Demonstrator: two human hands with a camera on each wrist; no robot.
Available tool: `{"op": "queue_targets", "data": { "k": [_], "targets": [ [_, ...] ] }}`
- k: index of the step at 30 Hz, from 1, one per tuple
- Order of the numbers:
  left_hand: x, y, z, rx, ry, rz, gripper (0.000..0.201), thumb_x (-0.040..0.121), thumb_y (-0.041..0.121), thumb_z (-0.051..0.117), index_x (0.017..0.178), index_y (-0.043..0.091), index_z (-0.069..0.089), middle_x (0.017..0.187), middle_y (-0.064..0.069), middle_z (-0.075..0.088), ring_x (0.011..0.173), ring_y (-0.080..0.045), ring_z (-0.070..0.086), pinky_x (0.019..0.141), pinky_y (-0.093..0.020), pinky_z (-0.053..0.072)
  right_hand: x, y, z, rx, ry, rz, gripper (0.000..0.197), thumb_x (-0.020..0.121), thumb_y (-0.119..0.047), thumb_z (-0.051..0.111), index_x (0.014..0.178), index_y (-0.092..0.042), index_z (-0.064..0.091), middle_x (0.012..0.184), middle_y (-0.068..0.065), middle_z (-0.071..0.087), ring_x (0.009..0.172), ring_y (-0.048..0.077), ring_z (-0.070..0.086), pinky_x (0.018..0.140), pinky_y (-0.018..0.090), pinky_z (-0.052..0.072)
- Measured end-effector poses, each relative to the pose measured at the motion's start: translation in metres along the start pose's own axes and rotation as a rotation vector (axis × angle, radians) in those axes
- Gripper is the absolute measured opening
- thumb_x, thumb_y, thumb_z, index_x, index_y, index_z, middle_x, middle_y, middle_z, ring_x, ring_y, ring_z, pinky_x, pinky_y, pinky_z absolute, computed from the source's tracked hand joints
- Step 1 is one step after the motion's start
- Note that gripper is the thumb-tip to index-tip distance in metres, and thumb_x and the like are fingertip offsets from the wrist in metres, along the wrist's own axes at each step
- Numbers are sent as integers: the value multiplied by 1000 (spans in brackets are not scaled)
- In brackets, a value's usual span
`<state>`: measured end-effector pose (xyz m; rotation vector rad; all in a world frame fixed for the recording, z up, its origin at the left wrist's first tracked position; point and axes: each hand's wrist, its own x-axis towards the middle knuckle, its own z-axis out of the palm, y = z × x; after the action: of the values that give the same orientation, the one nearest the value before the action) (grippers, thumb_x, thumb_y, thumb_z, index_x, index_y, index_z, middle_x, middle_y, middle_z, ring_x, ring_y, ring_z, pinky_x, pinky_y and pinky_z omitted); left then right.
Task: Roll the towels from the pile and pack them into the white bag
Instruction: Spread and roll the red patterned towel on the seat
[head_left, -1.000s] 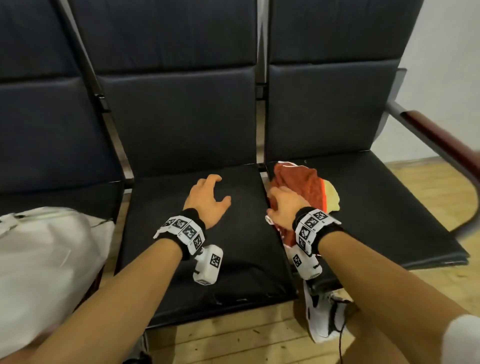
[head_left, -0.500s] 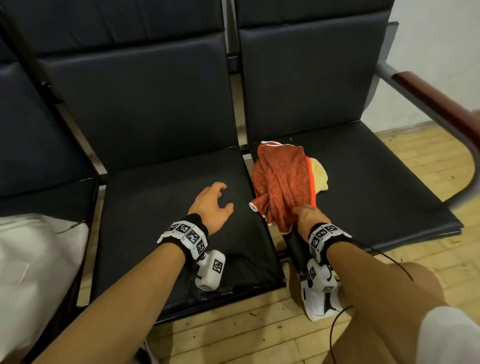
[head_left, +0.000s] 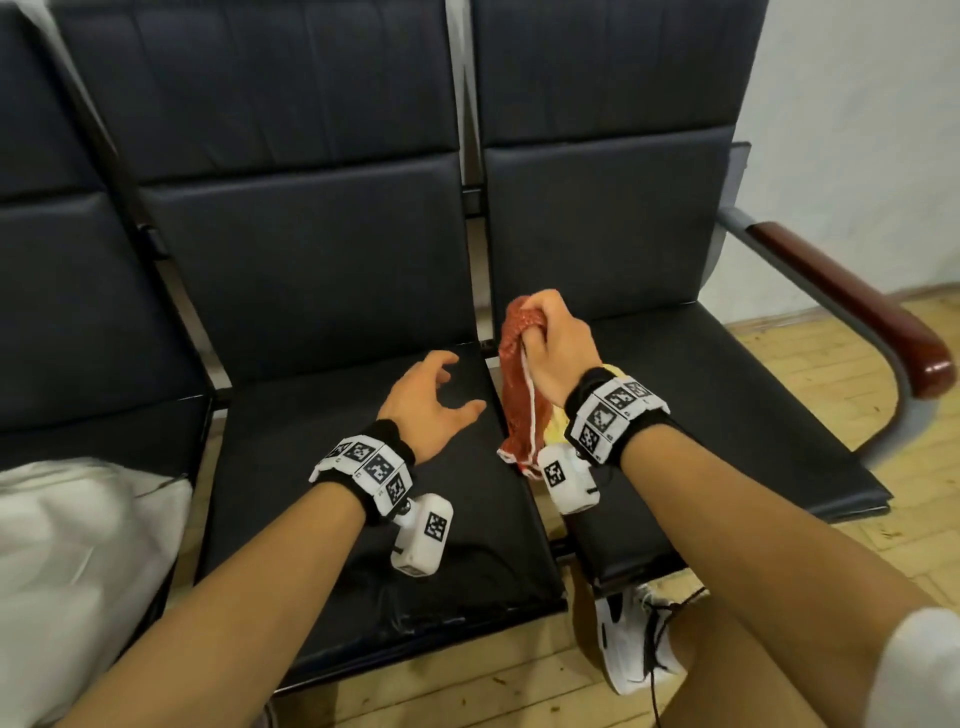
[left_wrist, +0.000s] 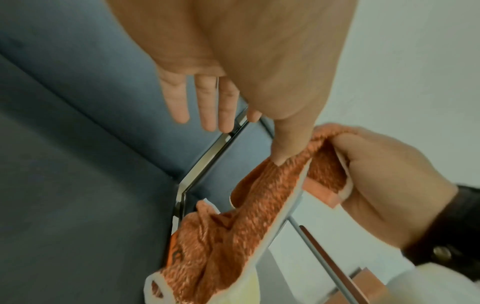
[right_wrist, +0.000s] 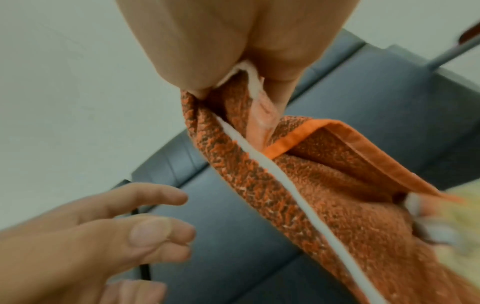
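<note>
The orange towel (head_left: 519, 395) hangs lengthwise, its long axis near vertical, over the gap between two black seats (head_left: 363, 499). The right hand (head_left: 553, 348) pinches its top corner. The free lower end dangles beside a yellow towel (head_left: 556, 421). The left hand (head_left: 431, 405) hovers just left of it, fingers spread, holding nothing, nearer that free end. The white bag (head_left: 78, 561) lies well apart, far left.

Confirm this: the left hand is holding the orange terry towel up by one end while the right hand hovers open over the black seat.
Wrong on the hands: the right hand holds the orange terry towel up, and the left hand hovers open over the black seat. The head view shows it.
</note>
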<state>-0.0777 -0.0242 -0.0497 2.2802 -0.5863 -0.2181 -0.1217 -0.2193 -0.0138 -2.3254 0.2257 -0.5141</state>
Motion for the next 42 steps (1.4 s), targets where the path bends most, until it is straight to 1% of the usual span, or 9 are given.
{"op": "queue_targets", "data": {
  "k": [8, 17, 20, 22, 24, 27, 31, 38, 42],
  "targets": [
    [-15, 19, -65, -156, 125, 74, 77, 71, 44, 86, 133, 28, 44, 118, 10, 60, 108, -7, 57, 88, -23, 43, 25, -125, -1, 122, -62, -282, 11, 96, -17, 47, 100, -27, 48, 83, -1, 65, 74, 15, 63, 69, 32, 50],
    [-48, -20, -170, -115, 477, -53, 15, 89, 7, 55, 94, 21, 58, 81, 6, 64, 73, -10, 60, 67, -27, 44, 33, -234, 16, 187, -63, -428, 29, 84, 3, 46, 95, -23, 47, 72, -4, 54, 58, 5, 50, 60, 25, 43],
    [-59, -40, -214, -112, 705, -95, 17, 87, 7, 54, 87, 24, 57, 82, 4, 63, 80, -20, 61, 73, -29, 43, 31, -261, 20, 274, -90, -439, 33, 84, 11, 42, 99, -18, 48, 84, 6, 58, 63, -5, 55, 58, 8, 45],
    [-66, -50, -241, -113, 780, -150, 15, 88, 10, 54, 91, 24, 59, 88, 4, 65, 88, -23, 62, 79, -33, 47, 32, -270, 30, 237, -83, -456, 37, 85, 7, 45, 110, -20, 49, 95, 5, 64, 77, 3, 61, 70, 19, 52],
    [-71, -58, -259, -90, 758, -222, 17, 85, 19, 58, 102, 22, 60, 97, 1, 65, 95, -27, 62, 85, -35, 48, 33, -273, 43, 207, -103, -450, 42, 86, 2, 48, 121, -22, 48, 102, 3, 66, 83, 14, 63, 75, 26, 51],
    [-80, -62, -264, -61, 592, -220, 66, 66, 47, 68, 126, 23, 53, 119, -6, 58, 108, -26, 59, 95, -40, 49, 30, -271, 60, 156, -174, -404, 29, 90, -7, 57, 114, -23, 52, 88, 0, 68, 74, 6, 56, 66, 15, 43],
    [-88, -45, -243, -84, 442, 54, 82, 75, 31, 85, 144, 31, 39, 131, 5, 50, 117, -8, 51, 94, -27, 45, 22, -268, 79, 23, -309, -382, 24, 81, -20, 74, 78, -28, 52, 72, -5, 63, 67, 7, 56, 62, 19, 40],
    [-74, -24, -234, 26, 294, 155, 35, 77, 12, 81, 105, 27, 66, 80, 6, 65, 65, 1, 60, 70, -24, 50, 16, -247, 75, 86, -266, -322, 26, 73, -14, 77, 73, -25, 54, 70, -3, 68, 68, 10, 63, 60, 25, 50],
    [-67, -20, -226, 71, 304, 180, 21, 84, 7, 67, 94, 26, 66, 81, -2, 62, 72, -11, 57, 72, -29, 46, 15, -237, 67, 87, -267, -325, 21, 75, -16, 75, 76, -28, 58, 73, -5, 68, 68, 7, 64, 61, 21, 49]
  ]
}}
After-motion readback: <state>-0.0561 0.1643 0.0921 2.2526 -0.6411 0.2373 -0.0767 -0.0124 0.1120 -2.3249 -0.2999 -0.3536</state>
